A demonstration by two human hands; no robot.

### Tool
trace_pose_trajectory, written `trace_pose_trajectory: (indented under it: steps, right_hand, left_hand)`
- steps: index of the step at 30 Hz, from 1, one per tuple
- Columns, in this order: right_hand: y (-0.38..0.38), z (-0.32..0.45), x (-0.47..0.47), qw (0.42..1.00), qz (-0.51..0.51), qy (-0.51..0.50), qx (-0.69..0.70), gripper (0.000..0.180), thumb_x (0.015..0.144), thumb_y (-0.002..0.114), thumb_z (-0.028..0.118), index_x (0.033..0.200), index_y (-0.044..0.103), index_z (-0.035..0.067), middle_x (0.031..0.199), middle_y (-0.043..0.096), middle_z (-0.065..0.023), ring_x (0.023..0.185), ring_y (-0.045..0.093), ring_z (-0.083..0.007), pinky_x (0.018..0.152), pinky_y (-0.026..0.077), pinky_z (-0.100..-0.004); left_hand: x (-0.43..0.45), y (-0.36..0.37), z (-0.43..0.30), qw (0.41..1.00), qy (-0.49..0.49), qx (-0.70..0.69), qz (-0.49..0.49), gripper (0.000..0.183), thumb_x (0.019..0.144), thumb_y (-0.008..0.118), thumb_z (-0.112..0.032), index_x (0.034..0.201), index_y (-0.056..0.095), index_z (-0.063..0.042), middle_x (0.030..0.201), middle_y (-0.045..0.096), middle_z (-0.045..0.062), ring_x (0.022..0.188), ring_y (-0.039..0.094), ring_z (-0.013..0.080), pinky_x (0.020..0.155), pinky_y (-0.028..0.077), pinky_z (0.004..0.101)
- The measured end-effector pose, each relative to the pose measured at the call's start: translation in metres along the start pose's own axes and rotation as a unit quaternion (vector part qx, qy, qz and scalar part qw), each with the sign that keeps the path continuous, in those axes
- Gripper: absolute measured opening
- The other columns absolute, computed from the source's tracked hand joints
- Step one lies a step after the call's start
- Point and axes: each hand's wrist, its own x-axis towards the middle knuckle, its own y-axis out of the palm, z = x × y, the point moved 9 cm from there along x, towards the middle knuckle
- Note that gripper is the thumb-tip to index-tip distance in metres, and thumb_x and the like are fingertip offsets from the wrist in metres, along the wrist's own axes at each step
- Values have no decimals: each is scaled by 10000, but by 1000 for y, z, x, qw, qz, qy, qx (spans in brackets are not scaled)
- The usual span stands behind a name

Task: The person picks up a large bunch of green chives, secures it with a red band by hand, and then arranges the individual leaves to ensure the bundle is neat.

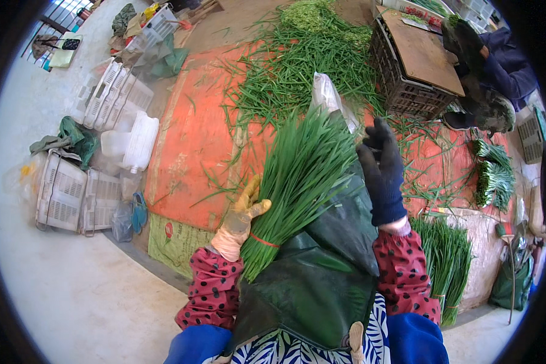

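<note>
A bundle of long green leaves, apparently garlic chives (300, 177), lies slanted over my lap, bound near its base by a red band (265, 240). My left hand (239, 220), in a yellow-orange glove, rests at the bundle's left side with thumb and fingers apart. The thumb overlaps the leaf edge; any contact behind the leaves is hidden. To the right, my right hand (382, 166) wears a dark glove, fingers spread and slightly curled, holding nothing and apart from the bundle. Beneath the bundle is a dark green waterproof apron (309, 291).
Loose leaves (295, 68) are heaped on an orange sheet (195, 136). Banded bundles (446, 264) lie at my right, more (496, 177) beyond. A co-worker's sleeve (512, 63) shows beside a board-topped crate (418, 50). White crates (59, 191) and a plastic jug (141, 141) stand left.
</note>
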Motion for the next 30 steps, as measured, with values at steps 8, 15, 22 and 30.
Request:
trace_pose_trajectory:
  steps: [8, 15, 22, 30]
  right_hand:
    - [91, 106, -168, 767, 332, -527, -155, 246, 748, 597, 295, 924, 604, 125, 670, 540, -5, 738, 578, -218, 770, 477, -418]
    - [91, 96, -122, 841, 323, -401, -167, 498, 667, 647, 363, 1091, 541, 125, 1006, 559, -103, 881, 542, -267, 820, 426, -434]
    - [123, 18, -148, 796, 429, -302, -301, 687, 671, 620, 301, 1313, 410, 177, 865, 527, -83, 650, 549, -248, 528, 454, -386]
    - [94, 78, -107, 860, 313, -346, -207, 418, 766, 590, 259, 1169, 534, 167, 844, 575, -99, 646, 584, -270, 523, 456, -385]
  left_hand:
    - [4, 41, -21, 930, -59, 362, 29, 808, 638, 798, -251, 1274, 394, 41, 1115, 576, 139, 1001, 553, 204, 880, 429, 324]
    - [-15, -5, -1, 991, 26, 101, -87, 455, 765, 687, -173, 1118, 507, 53, 993, 605, 85, 870, 583, 159, 794, 480, 279]
    - [-22, -59, 19, 983, 120, -38, -132, 397, 775, 674, -113, 1107, 522, 43, 1001, 606, 75, 867, 612, 172, 823, 512, 304]
    - [-28, -39, 6, 984, 115, -20, -132, 382, 777, 677, -174, 1089, 554, 6, 974, 618, 64, 850, 610, 158, 800, 503, 284]
